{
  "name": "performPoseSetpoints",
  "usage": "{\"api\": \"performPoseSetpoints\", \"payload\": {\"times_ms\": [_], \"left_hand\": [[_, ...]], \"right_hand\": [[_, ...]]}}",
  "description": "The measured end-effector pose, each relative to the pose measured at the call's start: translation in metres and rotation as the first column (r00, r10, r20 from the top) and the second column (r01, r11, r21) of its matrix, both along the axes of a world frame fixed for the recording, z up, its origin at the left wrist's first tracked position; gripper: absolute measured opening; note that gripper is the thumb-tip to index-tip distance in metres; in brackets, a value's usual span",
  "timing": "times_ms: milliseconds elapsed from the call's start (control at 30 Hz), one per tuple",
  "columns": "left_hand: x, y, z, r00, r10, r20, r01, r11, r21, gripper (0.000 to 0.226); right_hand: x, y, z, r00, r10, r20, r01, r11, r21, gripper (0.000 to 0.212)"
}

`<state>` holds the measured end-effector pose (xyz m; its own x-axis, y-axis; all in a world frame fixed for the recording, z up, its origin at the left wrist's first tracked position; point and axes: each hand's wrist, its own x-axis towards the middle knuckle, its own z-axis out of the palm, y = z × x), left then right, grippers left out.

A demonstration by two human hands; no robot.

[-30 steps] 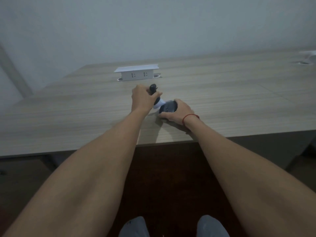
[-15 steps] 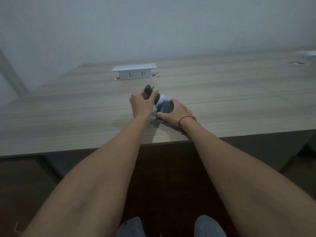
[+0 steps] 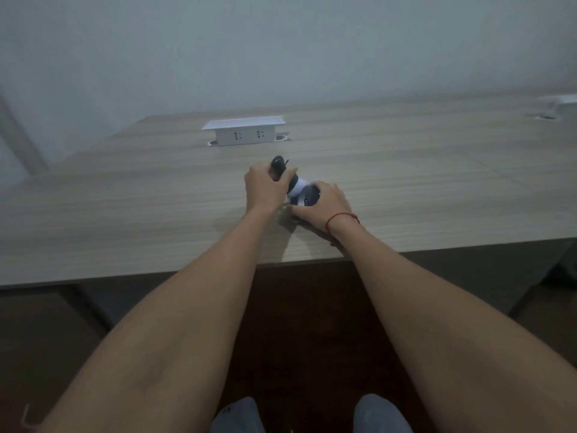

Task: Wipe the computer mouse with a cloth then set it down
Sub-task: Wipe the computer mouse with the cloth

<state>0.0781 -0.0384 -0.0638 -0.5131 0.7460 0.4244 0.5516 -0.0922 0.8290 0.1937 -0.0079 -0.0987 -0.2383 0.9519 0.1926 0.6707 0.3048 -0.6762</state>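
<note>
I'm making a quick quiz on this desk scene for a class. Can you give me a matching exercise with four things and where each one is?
Things:
1. white socket box
2. left hand
3. right hand
4. red string

Places or states:
A. around the person's right wrist
B. closed on a dark object, lifted above the table
C. at the far side of the table, lid raised
D. low at the table, on a dark rounded object beside a white cloth

Pairs: 1-C, 2-B, 3-D, 4-A
</note>
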Motion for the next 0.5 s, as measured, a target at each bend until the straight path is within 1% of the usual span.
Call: {"api": "performPoseSetpoints", "payload": {"times_ms": [100, 133, 167, 233, 333, 400, 467, 500], "left_hand": [[-0.011, 0.003, -0.005, 0.992, 0.034, -0.122, -0.050, 0.990, -0.129, 0.029], [-0.016, 0.003, -0.006, 0.992, 0.028, -0.121, -0.044, 0.990, -0.134, 0.029], [-0.020, 0.002, -0.006, 0.995, 0.030, -0.097, -0.040, 0.993, -0.108, 0.030], [-0.022, -0.004, -0.002, 0.998, 0.046, -0.040, -0.047, 0.999, -0.022, 0.033], [-0.022, -0.009, 0.004, 0.999, 0.048, -0.026, -0.047, 0.997, 0.059, 0.033], [-0.019, -0.008, 0.004, 0.999, 0.027, -0.041, -0.025, 0.999, 0.036, 0.031], [-0.021, -0.005, 0.000, 0.995, 0.048, -0.083, -0.051, 0.998, -0.040, 0.028], [-0.023, -0.004, -0.002, 0.989, 0.068, -0.134, -0.081, 0.992, -0.092, 0.028]], "right_hand": [[0.001, -0.002, 0.000, 0.996, -0.023, -0.084, 0.020, 0.999, -0.033, 0.089], [0.002, -0.002, 0.000, 0.994, -0.025, -0.106, 0.020, 0.999, -0.042, 0.092], [0.002, -0.003, 0.000, 0.992, -0.021, -0.121, 0.016, 0.999, -0.046, 0.091], [0.003, -0.002, 0.000, 0.992, -0.007, -0.123, 0.000, 0.999, -0.052, 0.081], [0.004, -0.001, 0.000, 0.994, 0.026, -0.110, -0.032, 0.998, -0.057, 0.068], [0.004, -0.002, 0.000, 0.994, 0.040, -0.103, -0.045, 0.998, -0.054, 0.065], [0.004, -0.003, 0.000, 0.991, 0.037, -0.130, -0.044, 0.997, -0.056, 0.064], [0.005, -0.003, 0.000, 0.989, 0.035, -0.144, -0.043, 0.998, -0.055, 0.065]]}}
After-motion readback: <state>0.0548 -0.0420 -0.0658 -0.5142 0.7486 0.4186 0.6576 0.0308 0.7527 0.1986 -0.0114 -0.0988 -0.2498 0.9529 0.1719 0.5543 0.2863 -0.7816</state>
